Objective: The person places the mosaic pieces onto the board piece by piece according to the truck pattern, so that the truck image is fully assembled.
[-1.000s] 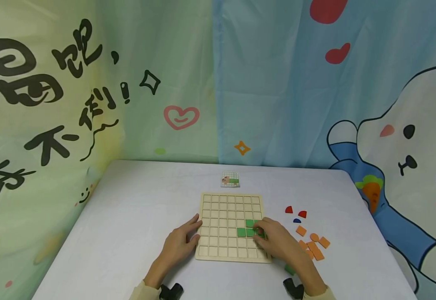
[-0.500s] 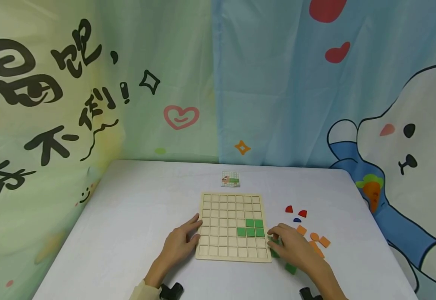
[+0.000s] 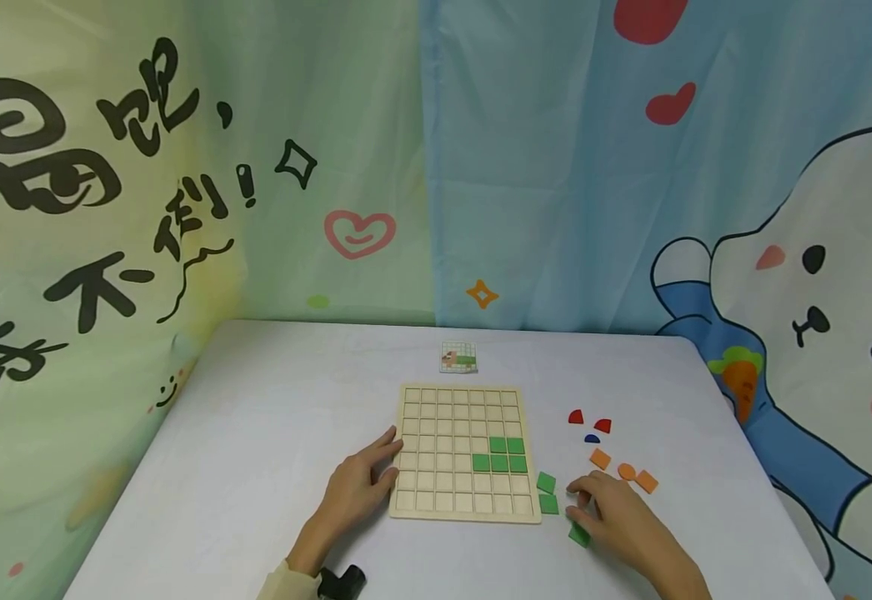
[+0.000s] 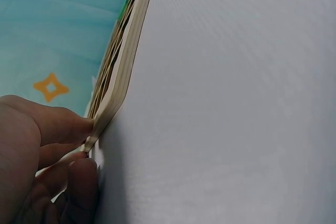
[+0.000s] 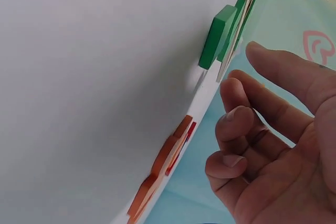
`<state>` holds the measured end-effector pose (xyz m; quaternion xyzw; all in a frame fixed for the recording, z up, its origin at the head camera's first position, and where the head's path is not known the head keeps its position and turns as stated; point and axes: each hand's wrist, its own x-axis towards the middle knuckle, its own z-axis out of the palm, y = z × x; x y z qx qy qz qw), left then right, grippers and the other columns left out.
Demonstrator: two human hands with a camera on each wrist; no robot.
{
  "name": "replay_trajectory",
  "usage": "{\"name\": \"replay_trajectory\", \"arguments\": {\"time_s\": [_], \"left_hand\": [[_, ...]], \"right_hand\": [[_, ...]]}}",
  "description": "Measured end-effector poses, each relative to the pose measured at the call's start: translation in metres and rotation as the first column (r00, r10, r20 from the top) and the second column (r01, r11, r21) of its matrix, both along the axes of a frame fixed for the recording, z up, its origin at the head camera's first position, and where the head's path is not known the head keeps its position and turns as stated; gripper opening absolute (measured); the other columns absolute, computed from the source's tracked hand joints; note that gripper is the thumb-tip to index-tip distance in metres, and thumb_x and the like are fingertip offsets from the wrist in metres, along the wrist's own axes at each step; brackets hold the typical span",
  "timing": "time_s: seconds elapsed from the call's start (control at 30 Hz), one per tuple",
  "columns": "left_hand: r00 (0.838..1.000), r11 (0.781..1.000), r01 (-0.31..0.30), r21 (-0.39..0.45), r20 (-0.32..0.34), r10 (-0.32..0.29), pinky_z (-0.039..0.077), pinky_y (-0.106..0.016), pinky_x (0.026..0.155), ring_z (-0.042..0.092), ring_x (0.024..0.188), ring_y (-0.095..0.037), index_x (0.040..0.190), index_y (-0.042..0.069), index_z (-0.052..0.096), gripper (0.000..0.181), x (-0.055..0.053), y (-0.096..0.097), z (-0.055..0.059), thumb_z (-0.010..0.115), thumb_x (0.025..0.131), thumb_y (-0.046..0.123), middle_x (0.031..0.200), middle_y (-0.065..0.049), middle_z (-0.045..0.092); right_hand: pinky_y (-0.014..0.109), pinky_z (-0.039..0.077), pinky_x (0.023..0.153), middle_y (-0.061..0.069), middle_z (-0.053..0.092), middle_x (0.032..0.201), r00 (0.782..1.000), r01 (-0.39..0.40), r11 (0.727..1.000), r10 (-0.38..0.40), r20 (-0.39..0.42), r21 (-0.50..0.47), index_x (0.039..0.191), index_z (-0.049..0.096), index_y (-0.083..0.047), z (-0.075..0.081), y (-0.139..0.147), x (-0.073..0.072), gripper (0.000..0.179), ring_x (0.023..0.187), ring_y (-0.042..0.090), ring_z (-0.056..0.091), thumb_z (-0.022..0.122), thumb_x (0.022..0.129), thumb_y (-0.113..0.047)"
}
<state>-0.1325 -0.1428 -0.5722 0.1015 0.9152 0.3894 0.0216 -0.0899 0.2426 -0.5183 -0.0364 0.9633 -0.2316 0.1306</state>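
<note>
On the white table lies a pale wooden grid board (image 3: 439,446), with several green squares (image 3: 499,454) set in cells at its right side. My left hand (image 3: 361,487) rests at the board's left edge; in the left wrist view its fingertips touch the board's rim (image 4: 123,72). To the right of the board, my right hand (image 3: 619,517) hovers with loosely bent fingers and holds nothing. Two loose green tiles (image 3: 547,482) lie between the board and that hand. Another green tile (image 3: 578,535) is partly under its thumb; whether they touch cannot be told.
Orange pieces (image 3: 646,481) lie beyond my right hand, some perhaps hidden by it. Two red pieces (image 3: 575,417) and a blue half-round (image 3: 592,438) sit farther back. A small picture card (image 3: 458,357) lies behind the board. A printed curtain (image 3: 541,167) hangs behind the table.
My right hand has left a green square on the board and moved right and down, past the loose green tiles. My left hand stays at the board's edge.
</note>
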Motion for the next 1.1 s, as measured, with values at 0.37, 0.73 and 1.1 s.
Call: {"name": "replay_trajectory", "arguments": {"time_s": [0.37,0.73,1.1], "left_hand": [[1.000,1.000,0.000,0.000,-0.010,0.000,0.035,-0.020,0.050,0.038,0.049,0.001,0.143,0.008,0.067,0.045,0.000,-0.001,-0.002,0.070,0.098,0.012,0.160,-0.005,0.056],[1.000,1.000,-0.002,-0.002,-0.007,0.002,0.033,-0.020,0.051,0.037,0.050,0.001,0.143,0.009,0.067,0.045,0.000,0.000,-0.002,0.070,0.098,0.012,0.160,-0.004,0.056],[1.000,1.000,0.002,0.000,-0.006,-0.002,0.034,-0.021,0.051,0.036,0.049,0.000,0.143,0.008,0.067,0.045,0.000,0.000,-0.001,0.070,0.098,0.012,0.160,-0.005,0.056]], "right_hand": [[0.024,0.047,0.071,-0.005,0.059,0.083,0.994,0.029,0.999,-0.031,0.104,0.026,0.102,0.078,-0.012,-0.007,0.011,0.012,0.029,0.081,0.013,0.050,0.091,0.082,-0.028],[0.023,0.041,0.067,-0.003,0.055,0.079,0.985,0.066,0.998,-0.067,0.158,0.011,0.095,0.074,-0.014,-0.011,0.014,0.013,0.030,0.077,0.014,0.049,0.095,0.076,-0.023],[0.023,0.043,0.068,-0.002,0.056,0.080,0.985,0.072,0.997,-0.073,0.154,0.012,0.097,0.075,-0.011,-0.011,0.016,0.014,0.032,0.078,0.014,0.050,0.095,0.077,-0.026]]}}
